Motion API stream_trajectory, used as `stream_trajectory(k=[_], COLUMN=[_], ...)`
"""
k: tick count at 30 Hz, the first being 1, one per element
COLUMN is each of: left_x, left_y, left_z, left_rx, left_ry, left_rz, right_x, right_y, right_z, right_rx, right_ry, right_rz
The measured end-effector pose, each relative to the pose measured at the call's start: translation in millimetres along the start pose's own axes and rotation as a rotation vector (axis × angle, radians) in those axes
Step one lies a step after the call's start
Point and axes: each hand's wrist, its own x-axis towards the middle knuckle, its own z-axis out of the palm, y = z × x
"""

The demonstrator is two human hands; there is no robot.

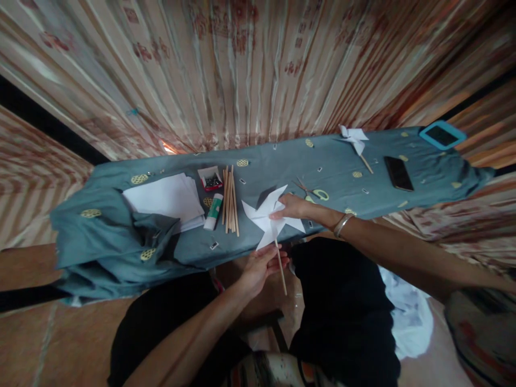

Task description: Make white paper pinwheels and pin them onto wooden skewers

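A white paper pinwheel (266,219) is held at the table's front edge, its pointed blades spread out. Its thin wooden stick (281,269) slants down toward my lap. My left hand (264,266) is closed around the upper part of this stick, just below the blades. From the right, my right hand (292,207) pinches the paper near the pinwheel's centre, with a bangle on that wrist. Scissors (312,191) with yellow-green handles lie just behind the right hand. Left of the pinwheel rests a bundle of wooden sticks (229,201).
A glue stick (213,211), a small red box of pins (210,179) and a stack of white paper (165,199) lie to the left. Farther right are another pinwheel (355,141), a black phone (398,173) and a blue-framed device (442,134). A patterned curtain (250,70) hangs behind.
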Motion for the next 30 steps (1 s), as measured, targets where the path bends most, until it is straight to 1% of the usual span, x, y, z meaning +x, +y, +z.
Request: stream_trajectory(k=[8,13,18,23,30], left_x=[-2.0,-2.7,-1.7,0.5,2.4], left_y=[0.2,1.0,-1.5,-4.8,-7.6], left_z=[0.0,0.0,-1.5,-3.7,-5.9], left_rx=[0.056,0.067,0.057,0.056,0.046], left_ry=[0.033,0.046,0.026,0.015,-0.006], left_rz=[0.0,0.01,0.019,0.02,0.03], right_x=[0.8,-2.4,-3.7,-2.2,-5.1], right_y=[4.0,2.7,2.2,3.9,0.2], right_z=[3.6,3.0,1.5,2.0,-0.3], right_rx=[0.013,-0.005,0.014,0.004,0.035], right_ry=[0.027,0.04,0.007,0.003,-0.04], right_rz=[-0.005,0.016,0.0,-0.026,-0.005])
